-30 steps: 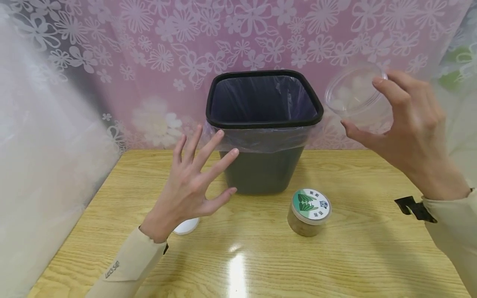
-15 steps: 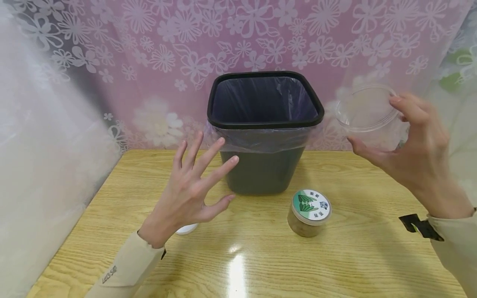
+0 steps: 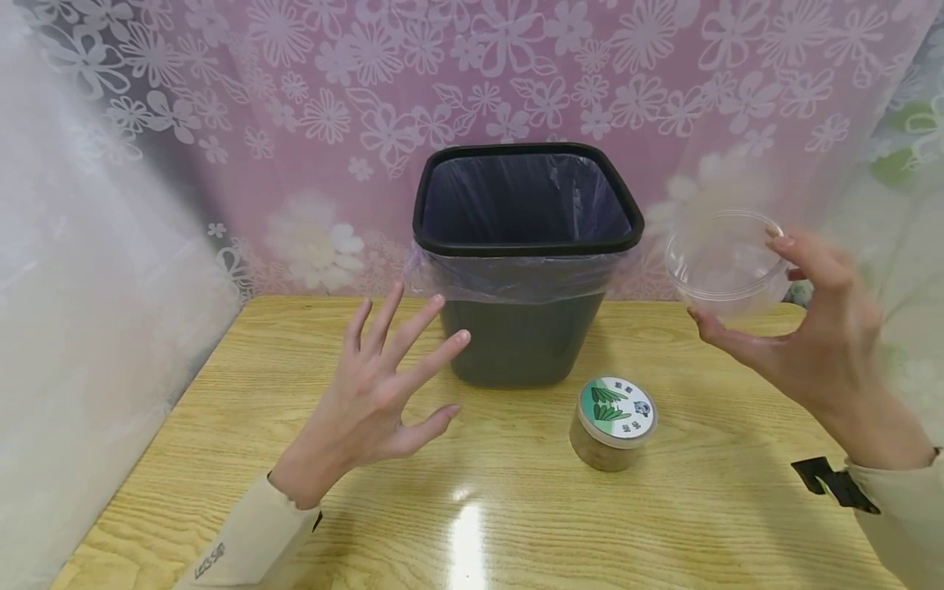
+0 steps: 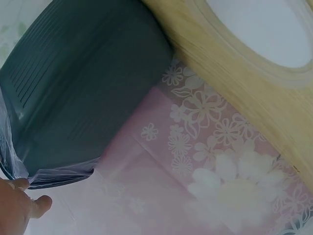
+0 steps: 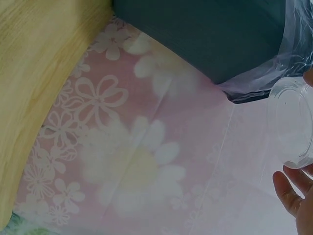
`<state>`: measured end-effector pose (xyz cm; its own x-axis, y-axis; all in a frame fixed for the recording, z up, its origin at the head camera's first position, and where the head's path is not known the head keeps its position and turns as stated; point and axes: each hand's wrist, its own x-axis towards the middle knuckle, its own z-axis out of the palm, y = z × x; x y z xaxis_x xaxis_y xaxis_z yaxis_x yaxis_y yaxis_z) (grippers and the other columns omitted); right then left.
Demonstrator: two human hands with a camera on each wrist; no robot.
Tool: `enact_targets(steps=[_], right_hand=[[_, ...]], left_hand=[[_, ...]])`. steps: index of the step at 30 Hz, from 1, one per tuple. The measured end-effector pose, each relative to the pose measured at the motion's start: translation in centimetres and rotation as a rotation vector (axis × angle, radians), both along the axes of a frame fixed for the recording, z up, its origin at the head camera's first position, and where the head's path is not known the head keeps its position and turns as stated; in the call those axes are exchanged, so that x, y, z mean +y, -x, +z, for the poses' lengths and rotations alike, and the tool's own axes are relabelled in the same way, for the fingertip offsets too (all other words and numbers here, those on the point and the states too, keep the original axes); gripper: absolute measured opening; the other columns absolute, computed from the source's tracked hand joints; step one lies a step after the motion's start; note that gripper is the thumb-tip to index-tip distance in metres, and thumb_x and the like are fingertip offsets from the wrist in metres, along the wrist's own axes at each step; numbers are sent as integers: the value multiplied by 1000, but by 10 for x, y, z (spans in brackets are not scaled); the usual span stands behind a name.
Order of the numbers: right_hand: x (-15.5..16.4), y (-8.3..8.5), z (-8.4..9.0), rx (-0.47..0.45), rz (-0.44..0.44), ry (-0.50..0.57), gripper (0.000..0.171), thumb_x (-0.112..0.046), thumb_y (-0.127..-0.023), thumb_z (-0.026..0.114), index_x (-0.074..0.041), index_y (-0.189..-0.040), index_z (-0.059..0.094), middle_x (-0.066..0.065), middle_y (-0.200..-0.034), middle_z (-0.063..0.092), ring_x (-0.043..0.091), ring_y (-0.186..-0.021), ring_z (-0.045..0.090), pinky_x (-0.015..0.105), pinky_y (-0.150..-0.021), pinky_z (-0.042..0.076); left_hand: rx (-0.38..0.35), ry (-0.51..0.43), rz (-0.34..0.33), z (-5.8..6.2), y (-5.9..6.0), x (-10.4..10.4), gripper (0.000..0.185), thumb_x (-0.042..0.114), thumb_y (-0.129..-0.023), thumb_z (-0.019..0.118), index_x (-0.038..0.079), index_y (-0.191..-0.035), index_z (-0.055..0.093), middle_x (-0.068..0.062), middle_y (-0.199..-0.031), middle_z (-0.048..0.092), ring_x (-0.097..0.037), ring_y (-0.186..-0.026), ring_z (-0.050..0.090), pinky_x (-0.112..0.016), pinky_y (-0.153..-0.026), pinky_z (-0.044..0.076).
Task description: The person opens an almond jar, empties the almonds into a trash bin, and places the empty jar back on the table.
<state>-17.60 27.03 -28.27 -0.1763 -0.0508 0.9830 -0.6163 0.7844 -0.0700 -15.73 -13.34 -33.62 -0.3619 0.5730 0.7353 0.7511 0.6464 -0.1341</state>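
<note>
My right hand (image 3: 833, 352) grips a round, clear plastic tub (image 3: 726, 283) by its side, thumb low and fingers at the rim. The tub is in the air to the right of the bin, its mouth tilted toward me; the right wrist view catches its base and rim (image 5: 291, 122) too. My left hand (image 3: 372, 397) hovers with spread fingers in front of the bin's left side and holds nothing. A black bin (image 3: 519, 340) with a clear liner bag stands at the back. Right of centre is a jar (image 3: 612, 426) with a green and white label on its lid.
A white disc in a pale rim (image 4: 264, 32) lies on the wooden table (image 3: 531, 524), hidden by the left hand in the head view. Pink floral sheeting (image 3: 332, 147) hangs behind the bin, and whitish sheeting (image 3: 96, 287) on the left.
My right hand has come down with the tub and turned its mouth more upward. My left hand has lowered slightly and now covers the white disc in the head view.
</note>
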Motion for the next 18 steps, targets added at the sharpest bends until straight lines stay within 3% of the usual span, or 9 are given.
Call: enact_targets(steps=[7,18], right_hand=[[-4,-4,-10,29,30,-9,76,-72,-84,63,-2,-112,53,25,-114,65,47,-91,60,6,-100,37],[-3,-13,-29,-16,80,-40,77,-71,-85,65,-1,-114,51,26,-118,65,44,-99,64,7,-99,36]], left_hand=[[-27,7,-1,-6,-3,-3,63,59,-96,54,24,-148,54,-15,-160,43,-51,-151,28,-77,-111,29],[-59,28,5,-11,-8,-6,63,61,-97,50,25,-150,52,-14,-161,41,-50,-153,25,-76,-112,27]])
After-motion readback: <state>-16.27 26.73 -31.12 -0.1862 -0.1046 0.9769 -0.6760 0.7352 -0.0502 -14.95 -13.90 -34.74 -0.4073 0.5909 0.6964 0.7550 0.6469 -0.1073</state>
